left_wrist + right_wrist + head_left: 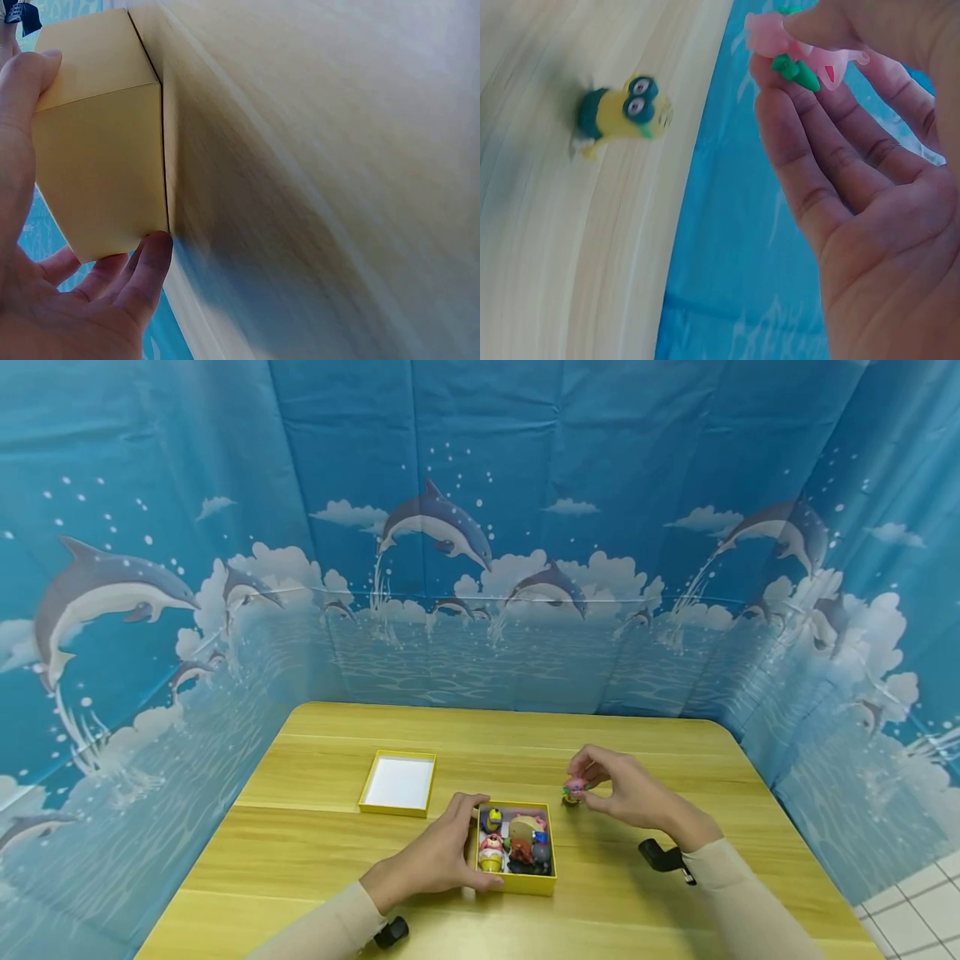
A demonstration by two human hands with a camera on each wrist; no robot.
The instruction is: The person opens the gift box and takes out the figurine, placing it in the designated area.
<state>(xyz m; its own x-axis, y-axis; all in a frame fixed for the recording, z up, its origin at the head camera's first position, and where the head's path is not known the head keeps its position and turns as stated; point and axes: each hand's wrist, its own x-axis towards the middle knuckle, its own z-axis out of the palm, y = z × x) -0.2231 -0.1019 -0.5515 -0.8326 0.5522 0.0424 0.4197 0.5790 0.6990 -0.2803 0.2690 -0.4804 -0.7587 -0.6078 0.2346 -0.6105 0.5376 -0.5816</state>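
Note:
My left hand (pixel 442 852) grips the left side of a yellow box (pixel 517 883), thumb at the near corner and fingers at the far one. In the left wrist view, the box wall (pixel 101 172) sits between thumb and fingertips. Several small toy figures fill the box, among them a pink and yellow one (pixel 491 853) and a dark red one (pixel 520 850). To the right of the box, my right hand (pixel 630 789) pinches a pink toy figure (pixel 821 60) with green parts between thumb and fingers. Below it, a yellow Minion figure (pixel 626 109) with goggles stands on the table.
A shallow yellow box lid (pixel 397 782) with a white inside lies left of the box, farther back. The wooden table (pixel 315 835) has rounded back corners. A blue dolphin-print curtain (pixel 480 652) hangs behind and at both sides.

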